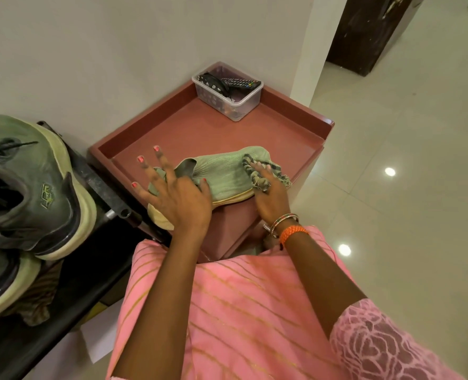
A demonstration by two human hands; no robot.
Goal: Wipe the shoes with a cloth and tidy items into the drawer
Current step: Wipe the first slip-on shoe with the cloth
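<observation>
A light green knitted shoe [222,174] lies on its side on the front edge of a reddish-brown cabinet top [200,124]. My left hand [178,196] rests on the shoe's heel end, thumb on the upper, the other fingers spread and lifted. My right hand [268,193] presses a bunched striped cloth [257,174] against the shoe's toe. Two darker green sneakers [32,185] are stacked on a black rack at the left.
A clear plastic box [227,91] with remote controls and dark items stands in the cabinet top's far corner by the white wall. The black rack [104,193] adjoins the cabinet on the left. Glossy tiled floor [405,160] spreads to the right, and a dark door frame [364,34] stands beyond.
</observation>
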